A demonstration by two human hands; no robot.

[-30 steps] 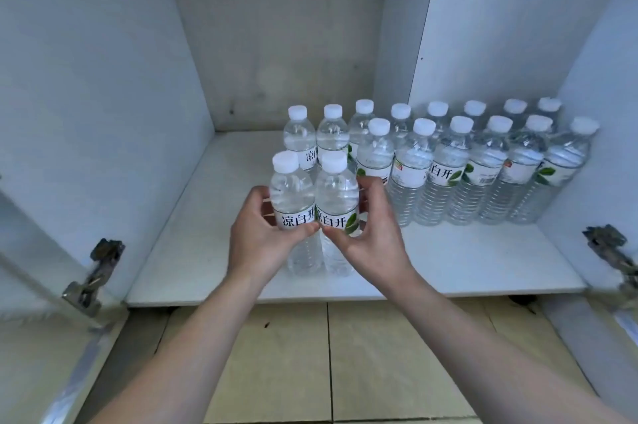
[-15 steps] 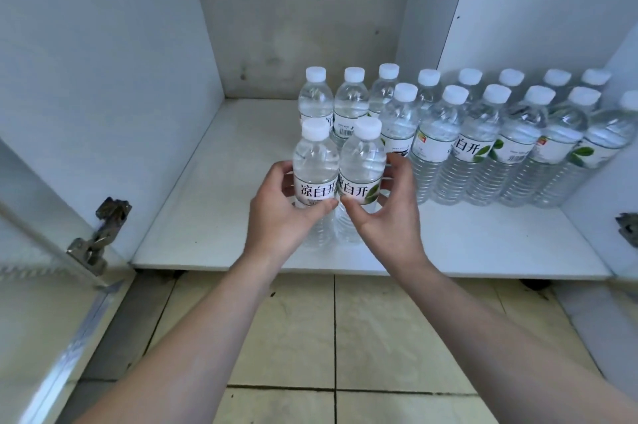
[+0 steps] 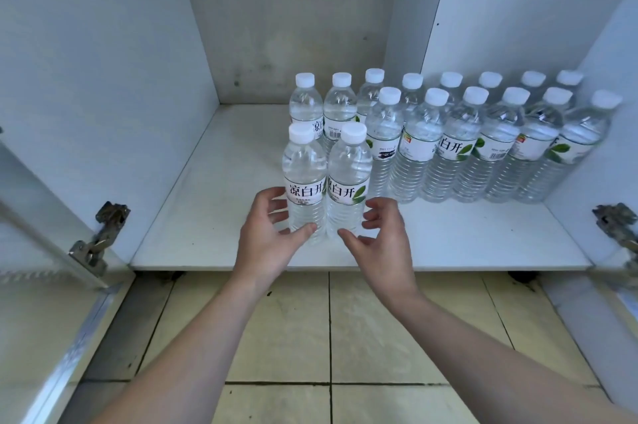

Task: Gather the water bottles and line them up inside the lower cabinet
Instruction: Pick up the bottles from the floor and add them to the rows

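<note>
Two clear water bottles with white caps stand side by side near the front of the white cabinet shelf (image 3: 207, 209): the left bottle (image 3: 303, 164) and the right bottle (image 3: 349, 164). My left hand (image 3: 266, 244) sits at the left bottle's base with fingers spread, its thumb tip just touching the bottle. My right hand (image 3: 383, 244) hovers beside the right bottle, fingers apart and holding nothing. Behind and to the right, several more bottles stand in two rows (image 3: 462, 133) reaching the right wall.
Metal hinges stick out at the left (image 3: 103, 233) and right (image 3: 618, 230) edges of the opening. The open left door (image 3: 41, 302) stands beside my left arm. The left part of the shelf is bare. Beige floor tiles (image 3: 297, 330) lie below.
Both hands gripped the two front bottles before; now the fingers have spread and pulled back toward me, leaving the bottles standing on the shelf.
</note>
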